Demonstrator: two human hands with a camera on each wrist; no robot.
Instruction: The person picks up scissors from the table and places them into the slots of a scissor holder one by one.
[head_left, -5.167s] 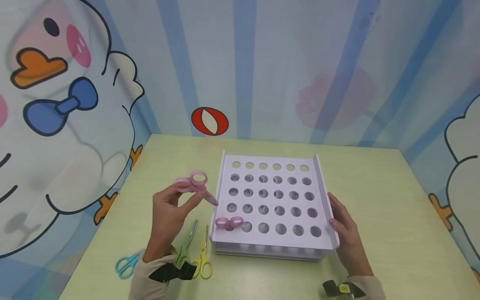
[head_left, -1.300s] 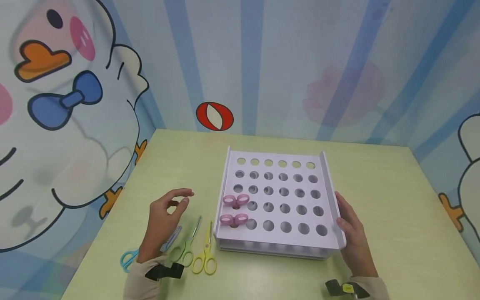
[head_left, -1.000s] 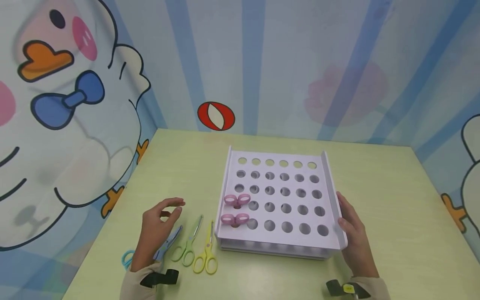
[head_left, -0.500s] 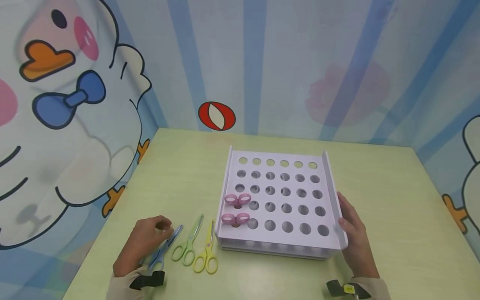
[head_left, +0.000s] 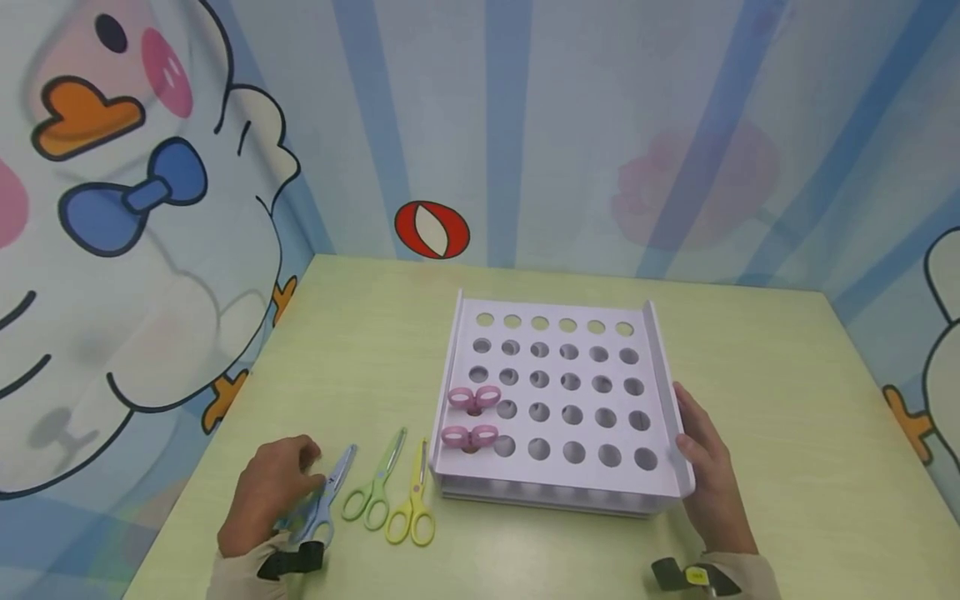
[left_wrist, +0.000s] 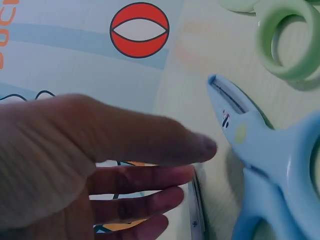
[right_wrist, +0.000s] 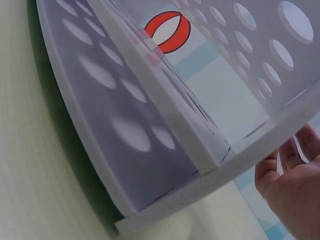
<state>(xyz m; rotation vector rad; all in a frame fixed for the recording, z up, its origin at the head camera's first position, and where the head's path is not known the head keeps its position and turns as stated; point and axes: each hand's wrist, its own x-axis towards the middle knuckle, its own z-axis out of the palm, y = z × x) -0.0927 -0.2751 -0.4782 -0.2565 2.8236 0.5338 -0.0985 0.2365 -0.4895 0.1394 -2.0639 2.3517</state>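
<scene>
My left hand [head_left: 270, 487] hovers low over the table at the front left, thumb and fingers apart, beside light blue scissors [head_left: 331, 492]. In the left wrist view a metal blade [left_wrist: 196, 212] shows near its fingertips; contact cannot be made out, and the hand hides the rest of those scissors. Green scissors [head_left: 377, 483] and yellow scissors [head_left: 415, 504] lie further right. Two pink-handled scissors [head_left: 475, 397] stand in the left column of a white rack [head_left: 555, 395], blades down in holes. My right hand [head_left: 708, 475] rests against the rack's right side panel [right_wrist: 250, 155].
The pale yellow-green table [head_left: 772, 375] stretches to a printed backdrop [head_left: 570, 125] with blue stripes and cartoon figures. The rack has raised side walls and rows of round holes over a lower shelf [right_wrist: 100, 110].
A second pair of pink scissors went from my left hand into the rack. The left hand then moved down and left to the blue scissors. The right hand stayed at the rack.
</scene>
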